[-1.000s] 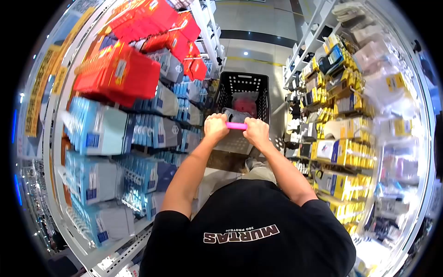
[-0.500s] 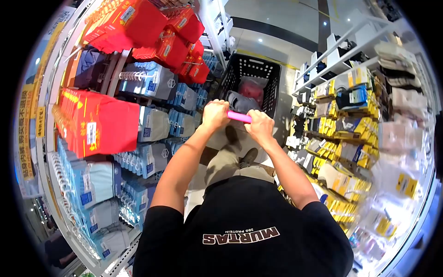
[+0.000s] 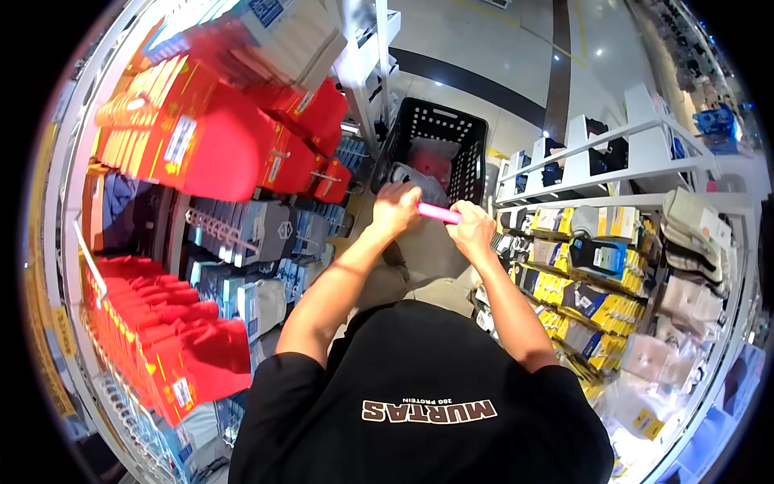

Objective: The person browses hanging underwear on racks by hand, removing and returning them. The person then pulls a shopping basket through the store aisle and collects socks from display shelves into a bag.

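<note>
Tiled shop floor (image 3: 500, 52), black basket (image 3: 468, 157) ahead, red packs (image 3: 222, 145) left, yellow-carded packs (image 3: 617, 315) right, hands (image 3: 395, 208) gripping pink handle (image 3: 439, 213)

I log point glints on glossy grey floor tiles (image 3: 504, 52). Fisheye bows the white metal shelf frame (image 3: 61, 218); corners black.

We see a black basket (image 3: 479, 133) with perforated walls, carrying a pinkish-red packet (image 3: 434, 165) and, nearer us, a gray packet (image 3: 421, 184). On our left, a white rack (image 3: 382, 48) carries hanging red packs (image 3: 234, 149) and blue-and-gray packs (image 3: 274, 230); on our right, another white rack (image 3: 601, 156) carries rows of yellow-carded packs (image 3: 611, 310). Beyond the basket, a dark band (image 3: 468, 77) crosses the tiled floor (image 3: 484, 36).
</note>
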Available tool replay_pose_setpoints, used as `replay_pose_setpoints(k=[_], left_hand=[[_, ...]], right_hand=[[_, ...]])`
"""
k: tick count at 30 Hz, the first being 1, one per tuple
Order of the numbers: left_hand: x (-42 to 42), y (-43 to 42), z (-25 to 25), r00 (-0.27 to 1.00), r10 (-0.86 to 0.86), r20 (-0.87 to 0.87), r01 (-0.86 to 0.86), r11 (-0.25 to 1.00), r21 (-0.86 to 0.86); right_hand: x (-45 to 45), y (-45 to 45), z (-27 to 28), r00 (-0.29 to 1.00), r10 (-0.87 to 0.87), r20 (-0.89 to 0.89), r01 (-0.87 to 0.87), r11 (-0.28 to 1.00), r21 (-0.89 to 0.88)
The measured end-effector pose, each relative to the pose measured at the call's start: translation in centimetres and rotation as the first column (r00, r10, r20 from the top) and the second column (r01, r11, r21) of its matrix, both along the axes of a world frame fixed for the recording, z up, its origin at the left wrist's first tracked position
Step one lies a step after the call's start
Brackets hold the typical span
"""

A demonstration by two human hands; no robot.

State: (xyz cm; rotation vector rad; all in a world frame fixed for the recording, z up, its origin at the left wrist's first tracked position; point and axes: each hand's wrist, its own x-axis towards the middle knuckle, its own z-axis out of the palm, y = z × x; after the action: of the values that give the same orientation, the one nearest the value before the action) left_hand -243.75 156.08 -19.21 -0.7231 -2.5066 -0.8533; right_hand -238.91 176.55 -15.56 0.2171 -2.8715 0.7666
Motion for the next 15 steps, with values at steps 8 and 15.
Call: replay_pose_setpoints(k=[8, 15], left_hand=[[-5.9, 1.1, 2.1, 0.992, -0.033, 0.119, 0.036, 0.999, -0.027], [-8.0, 2.3, 3.3, 0.98, 0.084, 0.182, -0.061, 0.99, -0.128]], right_hand=[[-6.2, 1.7, 1.4, 0.989, 0.05, 0.142, -0.046, 0.998, -0.03], [-11.4, 4.1, 3.7, 0.804, 0.29, 0.52, -0.152, 0.944, -0.293]])
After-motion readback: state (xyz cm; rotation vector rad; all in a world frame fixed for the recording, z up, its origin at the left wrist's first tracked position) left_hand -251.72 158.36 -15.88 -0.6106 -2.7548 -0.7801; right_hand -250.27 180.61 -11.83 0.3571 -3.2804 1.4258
